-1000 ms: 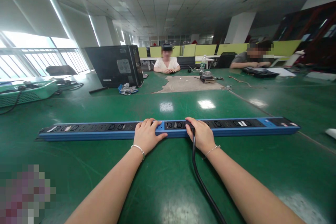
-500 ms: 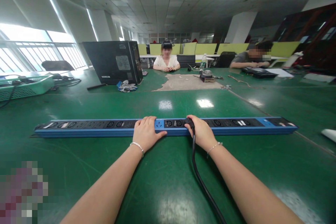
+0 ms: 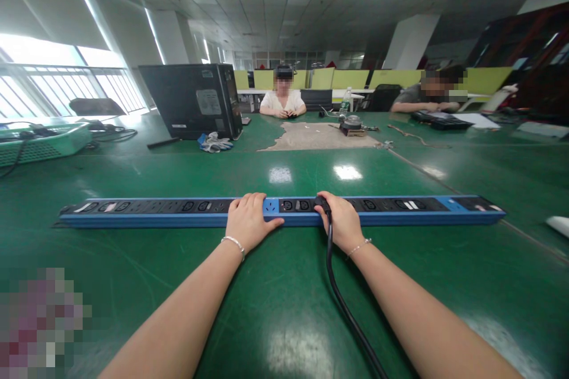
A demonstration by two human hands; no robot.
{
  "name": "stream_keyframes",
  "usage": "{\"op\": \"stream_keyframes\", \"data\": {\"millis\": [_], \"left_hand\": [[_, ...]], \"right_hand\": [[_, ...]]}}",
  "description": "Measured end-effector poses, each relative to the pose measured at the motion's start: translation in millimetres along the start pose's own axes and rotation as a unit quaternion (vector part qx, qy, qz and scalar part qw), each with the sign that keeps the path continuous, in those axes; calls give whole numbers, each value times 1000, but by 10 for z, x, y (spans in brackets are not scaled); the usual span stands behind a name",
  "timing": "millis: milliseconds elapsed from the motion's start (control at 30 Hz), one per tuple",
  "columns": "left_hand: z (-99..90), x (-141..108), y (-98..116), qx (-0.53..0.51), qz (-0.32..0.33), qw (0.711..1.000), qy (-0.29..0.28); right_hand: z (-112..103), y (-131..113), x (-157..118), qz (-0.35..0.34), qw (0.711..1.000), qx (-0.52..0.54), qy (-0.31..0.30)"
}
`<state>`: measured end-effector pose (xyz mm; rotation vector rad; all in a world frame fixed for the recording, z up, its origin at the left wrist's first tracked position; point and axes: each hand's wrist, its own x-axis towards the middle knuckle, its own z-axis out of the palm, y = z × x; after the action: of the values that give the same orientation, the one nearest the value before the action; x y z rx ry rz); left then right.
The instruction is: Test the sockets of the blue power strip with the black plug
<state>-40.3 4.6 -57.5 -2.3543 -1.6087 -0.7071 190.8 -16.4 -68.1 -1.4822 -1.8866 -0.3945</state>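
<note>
A long blue-and-black power strip (image 3: 142,221) lies crosswise on the green table (image 3: 169,284), its row of sockets facing up. My left hand (image 3: 249,220) grips the strip left of its middle, fingers over the top and thumb along the front edge, beside a blue socket (image 3: 270,206). Right of that, my right hand (image 3: 344,219) is closed around a black plug (image 3: 322,204) at the strip's socket face. From the plug a black cord (image 3: 334,284) runs down toward the bottom edge of the view. Whether the plug's pins are inside a socket is hidden.
Behind the strip stand a black computer case (image 3: 191,100), gloves (image 3: 214,142) and a small device (image 3: 351,124) on a bare patch. A green basket (image 3: 48,148) with cables is at left. Two people (image 3: 283,100) sit across the table, with a bottle (image 3: 345,100) between them.
The view has shifted slightly. Both hands keep their places on the strip and the plug; my right hand and wrist have tilted very slightly.
</note>
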Motion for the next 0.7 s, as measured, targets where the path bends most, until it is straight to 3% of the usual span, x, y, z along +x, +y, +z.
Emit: {"op": "stream_keyframes", "data": {"millis": [233,400,533,700], "left_hand": [[-9,-1,6,-4,-4,1000,-4],[-12,3,2,-10,-6,1000,-14],[-10,-2,0,-9,-7,1000,-11],[6,0,-3,-13,-12,1000,-6]], "right_hand": [[-52,-30,46,39,998,54,2],[-224,78,183,179,962,146,144],[-215,53,179,165,959,214,79],[-32,-353,220,105,949,297,-21]]}}
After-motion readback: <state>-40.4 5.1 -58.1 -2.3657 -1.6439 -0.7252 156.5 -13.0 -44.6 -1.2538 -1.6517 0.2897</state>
